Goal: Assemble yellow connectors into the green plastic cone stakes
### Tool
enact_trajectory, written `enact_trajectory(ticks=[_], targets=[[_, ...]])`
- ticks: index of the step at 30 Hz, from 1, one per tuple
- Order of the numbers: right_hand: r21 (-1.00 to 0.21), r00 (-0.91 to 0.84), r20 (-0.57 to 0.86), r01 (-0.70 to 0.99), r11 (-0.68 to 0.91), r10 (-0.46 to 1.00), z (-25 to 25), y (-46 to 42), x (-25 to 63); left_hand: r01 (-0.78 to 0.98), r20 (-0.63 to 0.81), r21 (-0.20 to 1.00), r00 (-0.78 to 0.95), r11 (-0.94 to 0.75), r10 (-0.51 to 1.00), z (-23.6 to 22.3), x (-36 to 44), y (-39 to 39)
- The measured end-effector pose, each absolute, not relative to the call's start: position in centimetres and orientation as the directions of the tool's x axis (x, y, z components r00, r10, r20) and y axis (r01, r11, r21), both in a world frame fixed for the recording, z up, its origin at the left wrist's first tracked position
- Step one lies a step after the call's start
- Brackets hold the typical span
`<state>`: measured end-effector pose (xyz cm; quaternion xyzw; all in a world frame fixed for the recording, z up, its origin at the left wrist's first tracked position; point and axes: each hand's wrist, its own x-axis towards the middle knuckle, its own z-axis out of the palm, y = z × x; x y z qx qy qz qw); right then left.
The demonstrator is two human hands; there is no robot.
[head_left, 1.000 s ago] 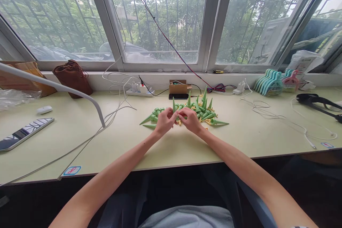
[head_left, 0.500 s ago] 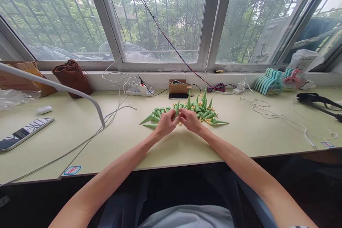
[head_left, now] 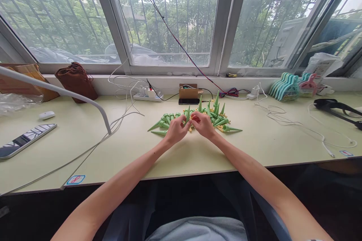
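Observation:
My left hand (head_left: 177, 129) is closed round a green plastic watering spike (head_left: 187, 114), its pointed end up. Close beside it, my right hand (head_left: 204, 123) has thumb and forefinger pinched together. Whatever lies between those fingertips is too small to make out. Several more green spikes lie or stand in a heap behind and around both hands, one of them on its side at the right (head_left: 232, 129). Small yellow pieces (head_left: 190, 129) are scattered among them, some just under my fingers.
Behind the heap are a black phone (head_left: 189, 101), an open cardboard box (head_left: 188, 92) and a power strip (head_left: 148, 97). White cables (head_left: 296, 121) trail across the right; a gooseneck arm (head_left: 70, 95) and another phone (head_left: 26, 141) are at left. Teal hangers (head_left: 284, 86) stand back right.
My right hand has drawn slightly right, away from the spike, opening a small gap between the hands. My left hand keeps hold of the spike in nearly the same place.

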<state>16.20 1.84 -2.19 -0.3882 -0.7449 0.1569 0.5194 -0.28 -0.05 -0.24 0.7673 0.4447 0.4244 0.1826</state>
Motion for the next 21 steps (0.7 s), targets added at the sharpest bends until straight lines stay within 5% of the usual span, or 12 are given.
enact_trajectory(ticks=[8, 21], targets=[[-0.687, -0.064, 0.643, 0.393, 0.611, 0.763, -1.8, 1.8, 16.5, 0.544, 0.539, 0.640, 0.185, -0.542, 0.822, -0.4, -0.3, 0.4], [-0.599, -0.124, 0.702, 0.431, 0.675, 0.702, -1.2, 1.1, 16.2, 0.431, 0.415, 0.809, 0.066, -0.401, 0.907, -0.9, -0.5, 1.1]])
